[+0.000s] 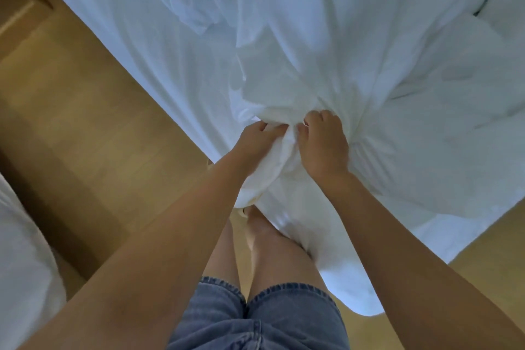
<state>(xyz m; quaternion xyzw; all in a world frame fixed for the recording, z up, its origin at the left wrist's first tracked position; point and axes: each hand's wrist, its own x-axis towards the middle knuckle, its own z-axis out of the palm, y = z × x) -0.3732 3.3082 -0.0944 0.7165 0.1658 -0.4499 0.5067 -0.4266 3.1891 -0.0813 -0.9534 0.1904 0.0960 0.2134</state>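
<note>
Both hands meet at the near edge of a white sheet (326,45), side by side and almost touching. The left hand (260,140) comes in from below with its fingers curled into the cloth, a thick bunch of fabric gathered under its palm and trailing down past the wrist. The right hand (324,145) grips the same bunch from above, knuckles up, fingers and thumb pinching a fold just beside the left fingertips. Creases fan out from that shared grip across the cloth.

The sheet spreads away from the hands over most of the upper and right part of the view, rumpled and loosely heaped, with a raised fold near the top left and puffed mounds toward the right edge. Its lower part hangs down in front of the person's legs (272,253) and drapes to a rounded corner near the floor.

Below the arms are denim shorts (255,318) with frayed hems. A light wooden floor (93,128) runs along the left side and shows again at the lower right. More white bedding (20,264) lies at the far left edge, well apart from the hands.
</note>
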